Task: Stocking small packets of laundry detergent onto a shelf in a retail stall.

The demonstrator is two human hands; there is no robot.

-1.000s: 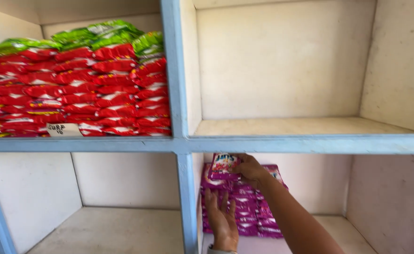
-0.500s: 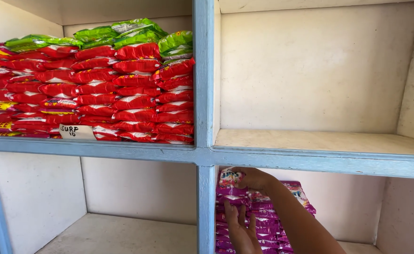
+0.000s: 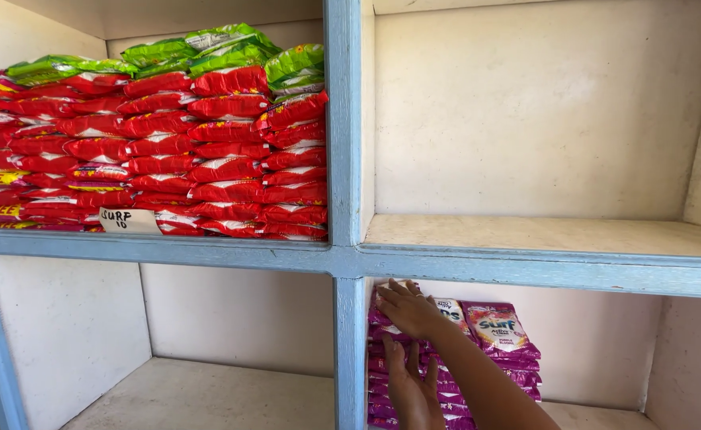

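Note:
In the lower right shelf compartment stands a stack of purple detergent packets (image 3: 500, 330). My right hand (image 3: 408, 309) lies flat on the stack's top left packet, fingers spread and pointing left. Below it, my left hand (image 3: 411, 388) presses flat against the front of the same stack with its fingers pointing up. Neither hand grips a packet. My right forearm crosses in front of the stack's lower part and hides it.
The shelf unit has a blue frame (image 3: 342, 159). Its upper left compartment is packed with red packets (image 3: 207, 171) topped by green packets (image 3: 207, 44), with a white handwritten label (image 3: 129, 220) at the front. Two other compartments show bare shelf boards (image 3: 541, 232).
My right hand has settled flat onto the top of the purple stack, and my left hand has stayed against its front. My view has shifted, so the blue post sits further right.

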